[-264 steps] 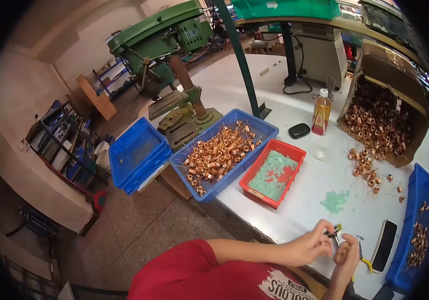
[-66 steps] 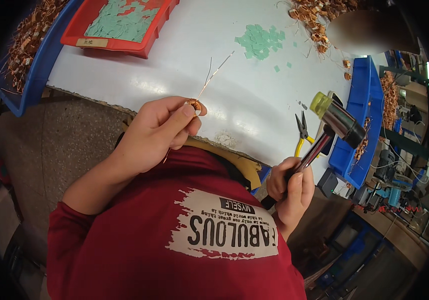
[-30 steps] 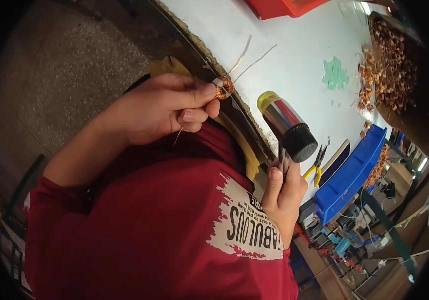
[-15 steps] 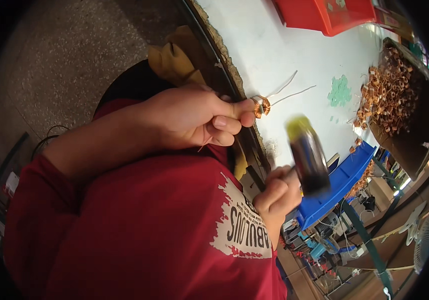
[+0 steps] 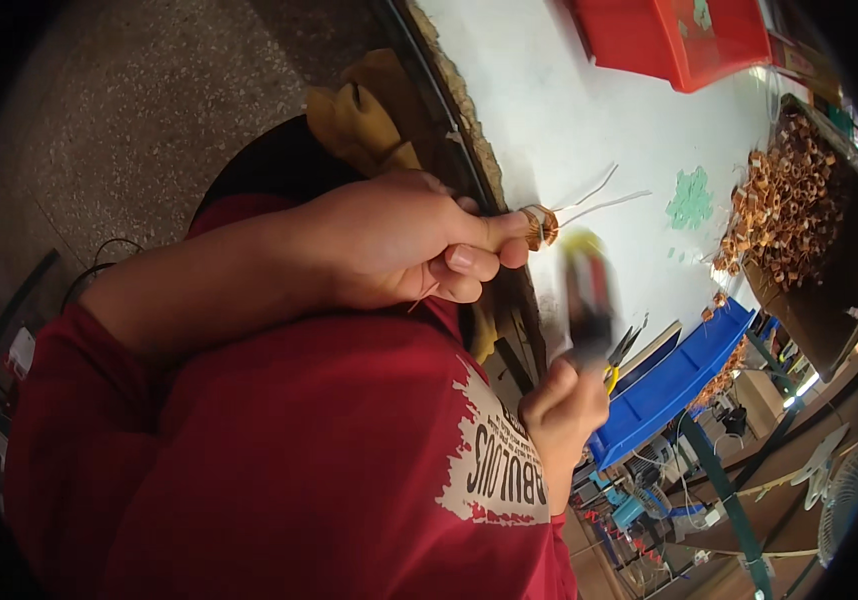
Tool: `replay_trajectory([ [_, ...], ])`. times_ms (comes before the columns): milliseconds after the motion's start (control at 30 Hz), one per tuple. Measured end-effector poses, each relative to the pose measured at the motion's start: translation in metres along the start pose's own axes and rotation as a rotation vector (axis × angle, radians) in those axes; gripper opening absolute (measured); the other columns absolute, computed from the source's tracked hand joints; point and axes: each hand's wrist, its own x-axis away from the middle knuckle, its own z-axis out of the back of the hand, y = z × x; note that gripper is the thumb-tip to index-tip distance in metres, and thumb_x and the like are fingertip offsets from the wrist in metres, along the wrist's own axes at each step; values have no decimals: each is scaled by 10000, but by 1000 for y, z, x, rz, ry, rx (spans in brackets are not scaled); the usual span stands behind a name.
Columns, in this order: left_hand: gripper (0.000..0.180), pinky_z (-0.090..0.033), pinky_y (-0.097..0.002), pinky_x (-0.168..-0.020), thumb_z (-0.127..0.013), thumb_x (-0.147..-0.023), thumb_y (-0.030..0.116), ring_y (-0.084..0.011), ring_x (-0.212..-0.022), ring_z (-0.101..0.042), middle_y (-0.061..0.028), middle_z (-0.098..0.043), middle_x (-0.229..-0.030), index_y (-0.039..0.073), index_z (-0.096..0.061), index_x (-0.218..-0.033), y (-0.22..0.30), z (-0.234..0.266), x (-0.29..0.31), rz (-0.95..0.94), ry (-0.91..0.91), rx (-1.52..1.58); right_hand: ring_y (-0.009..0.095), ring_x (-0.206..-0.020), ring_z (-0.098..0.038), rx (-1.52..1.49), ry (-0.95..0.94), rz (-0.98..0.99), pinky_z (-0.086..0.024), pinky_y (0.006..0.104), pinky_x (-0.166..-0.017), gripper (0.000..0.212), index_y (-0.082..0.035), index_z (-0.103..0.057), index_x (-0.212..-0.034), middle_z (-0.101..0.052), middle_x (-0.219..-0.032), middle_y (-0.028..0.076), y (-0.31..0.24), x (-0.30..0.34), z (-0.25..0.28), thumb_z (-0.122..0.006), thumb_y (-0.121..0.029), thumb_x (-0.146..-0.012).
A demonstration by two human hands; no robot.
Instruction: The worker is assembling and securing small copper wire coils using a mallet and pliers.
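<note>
My left hand (image 5: pixel 414 240) pinches a ring coil wound with copper wire (image 5: pixel 543 228) between thumb and finger at the worktable's worn edge. Two long pale wire leads reach out from the coil over the white tabletop (image 5: pixel 549 110). My right hand (image 5: pixel 564 400) is closed round the handle of a mallet (image 5: pixel 587 290), whose head has a yellow face and a dark body. The mallet is smeared by motion, its yellow end close beside the coil. Whether they touch I cannot tell.
Many copper coils (image 5: pixel 784 205) lie heaped at the table's right side. A red bin (image 5: pixel 649 55) stands at the far side. Nearer are a blue tray (image 5: pixel 639 435) and yellow-handled pliers (image 5: pixel 627 345). A peeled green patch (image 5: pixel 691 198) marks the tabletop.
The mallet has swung left toward the coil, with its yellow end now nearer to it. My left hand still holds the coil. The whole view has shifted slightly.
</note>
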Motion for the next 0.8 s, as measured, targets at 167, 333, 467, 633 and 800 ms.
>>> replay_trajectory([
  [167,133,-264,-150,-485,-443,-951,74,-21,-537,-342,-66,-558,-870,-8,-537,-998,0,-6,2,-33,26,-59,276,-458,-463,19,-18,-17,-393,343,-459,101,-10,-529,-799,-534,-625,130,0,3,2,-511,-100,-841],
  [333,129,-268,-154,-488,-444,-949,72,-24,-539,-347,-65,-557,-868,-5,-538,-992,4,-5,2,-24,43,-72,279,-469,-479,-20,47,-78,-401,343,-467,120,-11,-529,-820,-546,-639,131,8,12,3,-488,-115,-863],
  [467,116,-274,-158,-491,-443,-947,68,-29,-536,-351,-59,-547,-849,4,-535,-977,3,-9,2,18,1,-137,282,-475,-484,-180,278,-229,-410,347,-481,135,-14,-518,-868,-554,-655,127,23,27,4,-454,-131,-890],
  [633,93,-272,-164,-493,-448,-942,64,-32,-529,-351,-46,-524,-796,15,-520,-974,1,-23,16,-50,-21,-281,273,-498,-496,112,317,-248,-415,363,-490,139,-27,-505,-855,-543,-671,99,25,13,-4,-486,-158,-898],
  [800,95,-284,-167,-496,-489,-929,66,-64,-530,-359,-87,-526,-798,84,-431,-856,2,-68,16,-100,-102,-375,253,-583,-532,216,384,-325,-429,344,-518,163,-51,-511,-854,-546,-767,110,33,-4,-23,-568,-202,-870],
])
